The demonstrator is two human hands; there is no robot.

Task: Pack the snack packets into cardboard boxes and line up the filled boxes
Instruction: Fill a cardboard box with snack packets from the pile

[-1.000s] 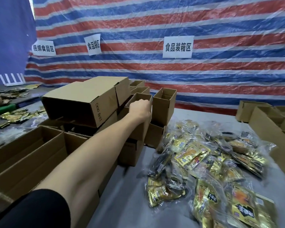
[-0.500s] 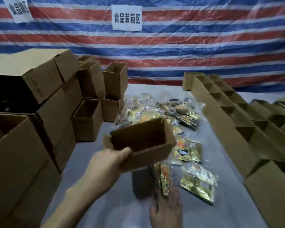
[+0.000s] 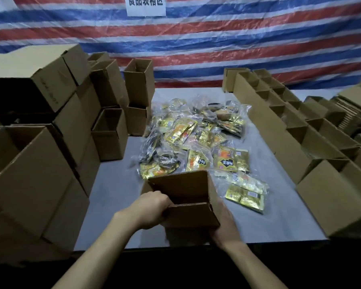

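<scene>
Backdrop: striped tarpaulin (image 3: 217, 38) behind the whole station. Grey table (image 3: 113, 184) runs from it to the near edge.

Left of table: large cartons (image 3: 29, 174), stacked, some open. Right of table: row of small open boxes (image 3: 279, 126), side by side, running front to back. From here I cannot tell whether they are filled. Centre-left: stack of empty boxes (image 3: 111, 134).

Mid-table: heap of snack packets (image 3: 196, 132), gold foil in clear outer bags, loose and overlapping.

Near edge, just in front of the heap: one small cardboard box (image 3: 188, 213), open top up, nothing visible inside. I cannot tell whether it is resting on the table or just above it.

Left grip (image 3: 150, 209): fingers curled over the near-left rim of the box, holding it. Right grip (image 3: 225, 226): against the right wall, low down. The fingers are blurred and partly hidden, so I cannot tell whether they lie flat or curl.

Handling judgement:
- The empty box is light, the walls are stiff enough, and the open rim is likely to flex if squeezed. Take it by the walls near a corner or from beneath.
- The packets are soft and slippery in their bags. Gather them by the bundle rather than pinching single corners.
</scene>
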